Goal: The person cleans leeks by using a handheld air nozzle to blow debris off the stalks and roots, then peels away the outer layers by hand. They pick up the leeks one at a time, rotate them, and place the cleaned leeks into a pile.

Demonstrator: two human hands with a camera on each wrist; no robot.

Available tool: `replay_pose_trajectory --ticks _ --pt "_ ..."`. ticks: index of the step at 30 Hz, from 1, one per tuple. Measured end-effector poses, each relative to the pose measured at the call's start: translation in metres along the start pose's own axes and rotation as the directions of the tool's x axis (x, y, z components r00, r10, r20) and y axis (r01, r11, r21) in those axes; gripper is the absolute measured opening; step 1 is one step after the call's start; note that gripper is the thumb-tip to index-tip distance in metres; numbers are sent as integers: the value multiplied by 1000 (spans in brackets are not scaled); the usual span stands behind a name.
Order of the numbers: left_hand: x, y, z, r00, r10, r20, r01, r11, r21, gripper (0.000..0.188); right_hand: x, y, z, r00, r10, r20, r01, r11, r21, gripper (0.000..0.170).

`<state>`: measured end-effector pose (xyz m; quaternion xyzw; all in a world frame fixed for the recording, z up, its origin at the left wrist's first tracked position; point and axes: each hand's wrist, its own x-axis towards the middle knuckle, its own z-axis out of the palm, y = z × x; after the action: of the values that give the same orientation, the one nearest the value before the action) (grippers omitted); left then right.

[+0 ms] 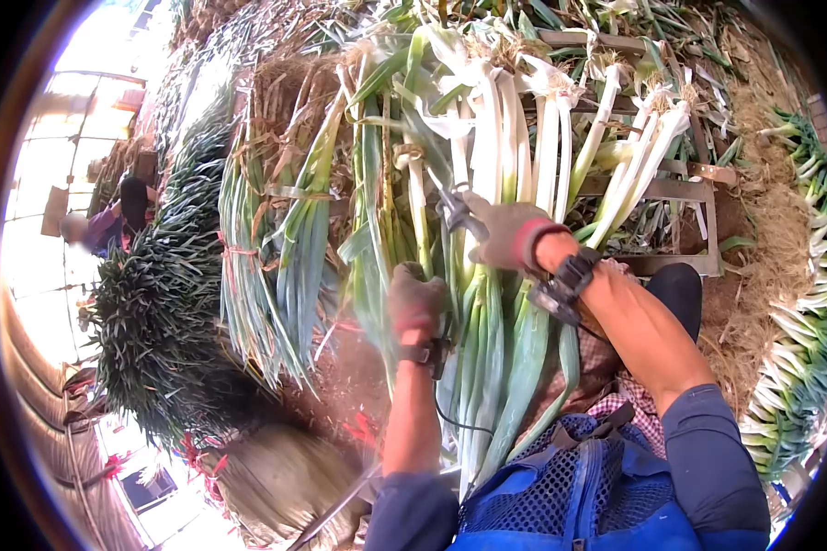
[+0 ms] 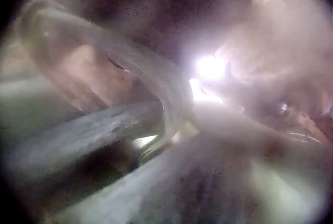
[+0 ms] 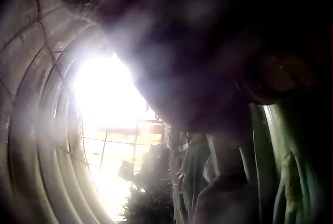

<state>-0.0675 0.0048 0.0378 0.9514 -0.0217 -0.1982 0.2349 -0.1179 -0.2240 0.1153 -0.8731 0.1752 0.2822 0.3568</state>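
Note:
Leeks with white shanks and roots at the far end lie side by side in front of me, their green leaves trailing toward my lap. My gloved left hand grips a slim leek, which rises above the fist. To its right, my gloved right hand reaches across the white shanks. Its fingertips pinch a grey-green leek leaf that slants down to them. The left wrist view is blurred, with leaves close to the lens. Dark glove fills much of the right wrist view, beside green stalks.
A tied leek bundle lies to the left, beside a large dark-green heap. A wooden frame stands under the leeks at right. More leeks line the far right. Another person is at far left.

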Motion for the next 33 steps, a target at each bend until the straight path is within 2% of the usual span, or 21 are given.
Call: replay_pose_trajectory --ticks 4,6,7,8,11,14,17,18,20,22,24,26,27,29,30,31,32,33 --pt "-7 -1 2 1000 -22 -3 23 999 46 43 21 9 -10 986 -36 -160 33 999 -21 99" --pt "-11 -5 2 1000 -4 -4 4 999 34 41 6 10 -14 997 -50 -67 50 999 6 98" --pt "-11 -10 5 1000 8 -18 -8 1000 8 39 -10 3 -16 1000 -1 22 0 999 49 95" --pt "-9 -15 8 1000 10 -17 -10 1000 4 39 -16 5 -8 999 -13 52 12 1000 18 93" --pt "-6 -29 12 998 58 4 -56 988 -143 40 -40 19 18 986 -145 85 147 989 -21 93" --pt "-9 -35 13 996 81 26 -76 983 -169 40 -46 20 28 986 -169 8 169 984 -64 94" --pt "-11 -40 12 994 56 99 -27 963 -269 39 -30 6 4 995 -98 23 99 995 -8 96" --pt "-13 -38 10 994 57 96 -29 963 -268 39 -23 3 -3 997 -70 12 70 998 3 96" --pt "-18 -31 6 991 86 98 -53 953 -299 27 -4 -3 -13 999 -40 7 40 999 1 92" --pt "-7 -52 18 988 124 95 -87 941 -326 30 15 -3 -18 1000 5 -27 -5 1000 16 91" --pt "-2 -61 23 983 161 91 -120 928 -354 33 26 -1 -22 997 -12 -71 13 1000 16 90" --pt "-5 -56 17 979 145 141 -77 913 -401 31 31 2 -23 999 -38 -35 39 999 14 95" --pt "-4 -56 16 979 146 140 -79 914 -399 31 31 2 -21 995 -62 -72 63 998 11 96" --pt "-4 -59 19 979 190 74 -133 870 -476 28 22 13 -18 994 -103 -42 104 994 39 96" --pt "-9 -50 11 980 184 79 -125 870 -477 28 10 14 -16 990 -139 -10 139 988 72 97" --pt "-14 -29 -7 984 95 149 0 844 -536 29 -3 13 -15 994 -107 24 106 993 45 96" --pt "-13 -19 -18 974 6 226 130 804 -580 31 -5 26 3 985 -167 -31 168 986 21 96" --pt "3 -34 -12 980 48 195 68 834 -548 37 -20 29 6 985 -172 15 172 984 37 96"
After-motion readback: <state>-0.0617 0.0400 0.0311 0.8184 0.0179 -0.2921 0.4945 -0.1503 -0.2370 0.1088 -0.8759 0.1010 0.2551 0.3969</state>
